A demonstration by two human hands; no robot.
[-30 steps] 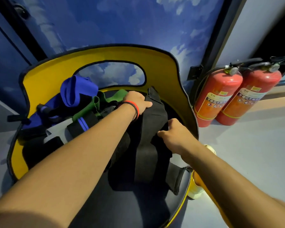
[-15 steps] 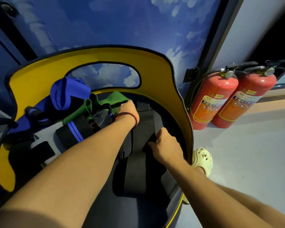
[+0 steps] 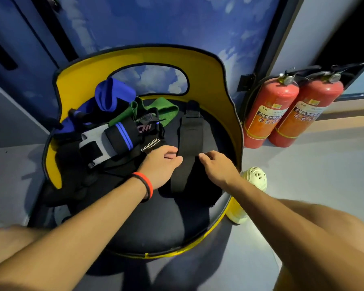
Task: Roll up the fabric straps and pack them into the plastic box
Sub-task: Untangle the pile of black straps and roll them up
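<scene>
A wide black fabric strap [image 3: 190,133] lies lengthwise on the dark seat of a yellow-backed round chair [image 3: 225,97]. My left hand [image 3: 161,164], with a red and black wristband, pinches the strap's left edge. My right hand [image 3: 216,166] pinches its right edge at the same height. To the left lies a heap of other straps: a blue one [image 3: 111,95], a green one [image 3: 162,111], and a black roll with blue stripes [image 3: 120,135]. No plastic box is in view.
Two red fire extinguishers [image 3: 269,114] stand on the floor against the wall at the right. A pale clog [image 3: 255,179] shows beside the chair's right rim. Blue sky-patterned wall panels rise behind the chair.
Both hands have drawn back toward me along the black strap, from its far end to its middle. The strap now lies flat and straight. The camera has tilted down.
</scene>
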